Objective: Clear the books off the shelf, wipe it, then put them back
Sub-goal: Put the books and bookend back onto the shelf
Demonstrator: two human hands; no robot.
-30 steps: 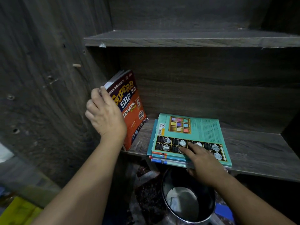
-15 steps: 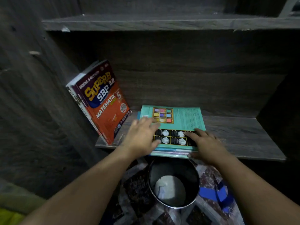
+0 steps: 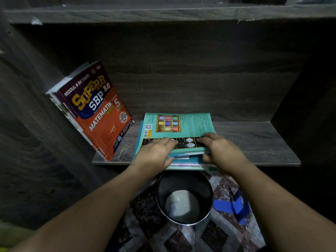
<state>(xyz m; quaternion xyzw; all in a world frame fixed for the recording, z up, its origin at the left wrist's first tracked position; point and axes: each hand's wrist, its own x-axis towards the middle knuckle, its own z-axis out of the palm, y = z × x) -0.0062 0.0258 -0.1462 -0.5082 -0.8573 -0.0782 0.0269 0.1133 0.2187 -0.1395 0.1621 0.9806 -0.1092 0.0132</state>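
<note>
A flat stack of teal books (image 3: 179, 128) lies near the front middle of the dark wooden shelf (image 3: 254, 142). My left hand (image 3: 154, 155) grips the stack's front left edge, fingers on the top cover and thumb lower at the spines. On the front right edge my right hand (image 3: 221, 151) holds the upper books the same way, and the top cover bends up a little. At the shelf's left end, red and orange maths books (image 3: 96, 110) lean against the side wall, and neither hand touches them.
Below the shelf's front edge stands a round dark metal bin (image 3: 184, 197) with a pale cloth or paper inside, on a patterned floor covering (image 3: 227, 230). Another shelf board (image 3: 163, 13) runs overhead. The cabinet's side walls close in left and right.
My left hand left the leaning maths books and came across to the teal stack. Both hands now grip the stack's front edge, and its top books have lifted slightly.
</note>
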